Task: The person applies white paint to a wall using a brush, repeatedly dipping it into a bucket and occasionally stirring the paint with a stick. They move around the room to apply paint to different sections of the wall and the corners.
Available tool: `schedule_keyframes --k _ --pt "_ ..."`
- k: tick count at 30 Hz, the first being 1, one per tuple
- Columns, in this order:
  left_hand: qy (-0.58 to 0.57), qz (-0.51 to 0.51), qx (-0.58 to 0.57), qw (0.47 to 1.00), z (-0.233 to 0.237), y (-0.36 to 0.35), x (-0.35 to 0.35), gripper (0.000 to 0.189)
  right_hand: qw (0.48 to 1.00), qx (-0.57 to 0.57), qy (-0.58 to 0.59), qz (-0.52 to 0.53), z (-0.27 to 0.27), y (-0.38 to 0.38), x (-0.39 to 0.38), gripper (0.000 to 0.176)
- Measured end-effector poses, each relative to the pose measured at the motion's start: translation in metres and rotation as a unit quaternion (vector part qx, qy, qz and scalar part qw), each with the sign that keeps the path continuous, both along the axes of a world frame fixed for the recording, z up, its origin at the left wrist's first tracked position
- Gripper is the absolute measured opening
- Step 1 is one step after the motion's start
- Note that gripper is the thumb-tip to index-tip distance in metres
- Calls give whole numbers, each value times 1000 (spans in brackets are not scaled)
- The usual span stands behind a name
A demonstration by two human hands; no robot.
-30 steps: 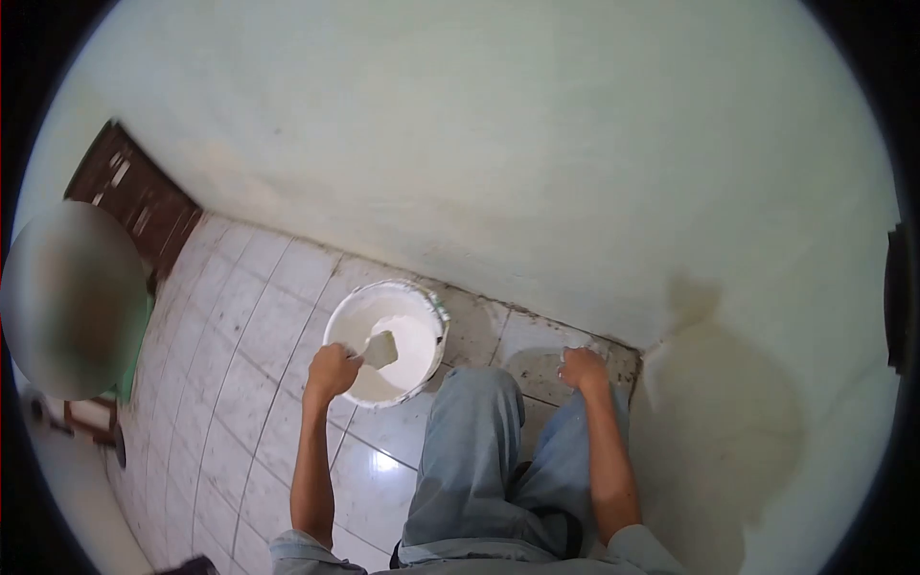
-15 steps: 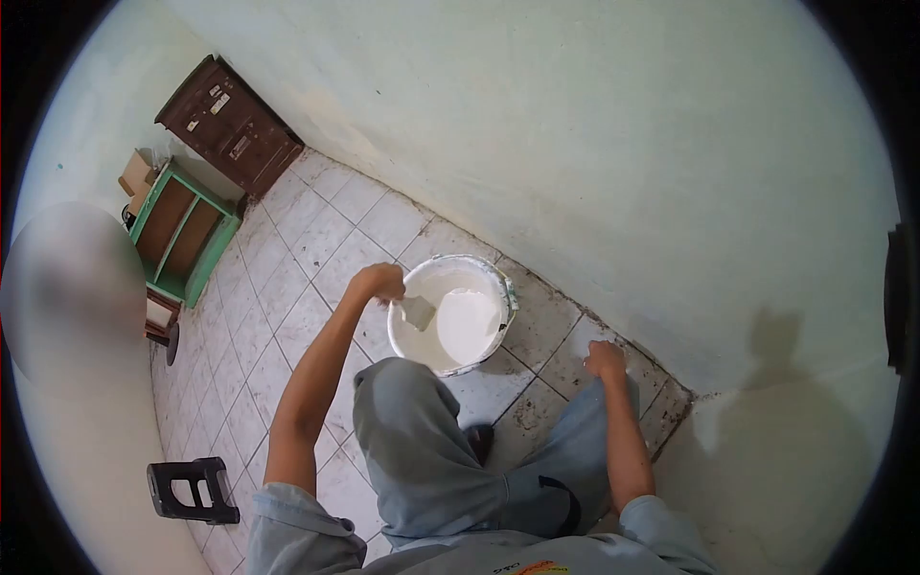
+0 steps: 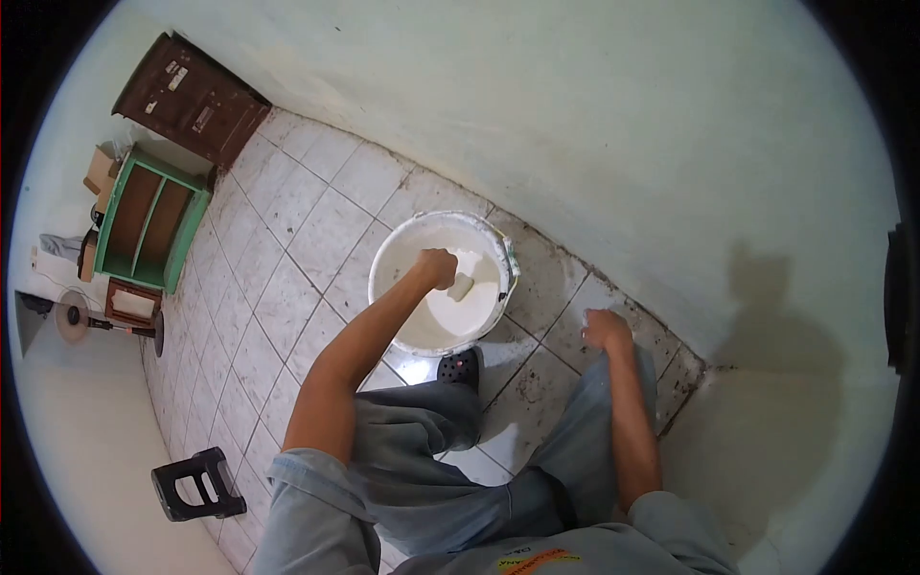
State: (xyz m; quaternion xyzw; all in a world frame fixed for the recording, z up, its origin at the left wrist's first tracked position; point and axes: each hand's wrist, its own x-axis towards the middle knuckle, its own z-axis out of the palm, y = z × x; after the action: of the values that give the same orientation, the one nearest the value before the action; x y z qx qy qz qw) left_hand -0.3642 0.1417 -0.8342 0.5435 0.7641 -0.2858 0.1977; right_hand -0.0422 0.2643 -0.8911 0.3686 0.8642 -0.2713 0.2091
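My left hand reaches over the mouth of a white paint bucket, closed around a paintbrush. The handle is hidden in my fist; the pale brush head points down toward the white paint inside. Dried paint streaks the bucket's rim, and a wire handle hangs along its right side. My right hand is closed with fingers curled, by my right knee, with nothing showing in it.
The bucket stands on dirty white tiles beside a pale green wall. A black stool is at lower left. A brown cabinet, a green shelf and a fan stand farther off. My black clog is close to the bucket.
My left hand has moved right, carrying the paintbrush from the bucket's left inner wall to above the paint. My left knee has shifted back, showing the clog. The view has turned slightly.
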Motion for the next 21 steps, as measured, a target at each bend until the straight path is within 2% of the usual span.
schedule_keyframes --k 5,8,11,15,17,20,21 --pt "-12 -13 -17 1000 -12 6 1 26 1000 -5 10 -15 -18 7 -6 33" --pt "-5 29 -69 997 20 22 -8 28 999 -39 -2 15 -19 12 -22 35" --pt "-7 66 -111 992 58 28 -17 29 996 -76 50 -6 -28 15 -41 36" --pt "10 114 -43 993 62 13 -48 27 996 -68 55 6 -40 12 -61 35" --pt "32 85 26 995 51 2 -67 24 996 -68 43 30 -48 10 -66 34" --pt "57 17 141 988 46 -16 -72 15 991 -105 54 68 -14 2 -73 32" --pt "60 -18 170 984 44 -21 -73 13 991 -99 64 66 -21 0 -74 32"
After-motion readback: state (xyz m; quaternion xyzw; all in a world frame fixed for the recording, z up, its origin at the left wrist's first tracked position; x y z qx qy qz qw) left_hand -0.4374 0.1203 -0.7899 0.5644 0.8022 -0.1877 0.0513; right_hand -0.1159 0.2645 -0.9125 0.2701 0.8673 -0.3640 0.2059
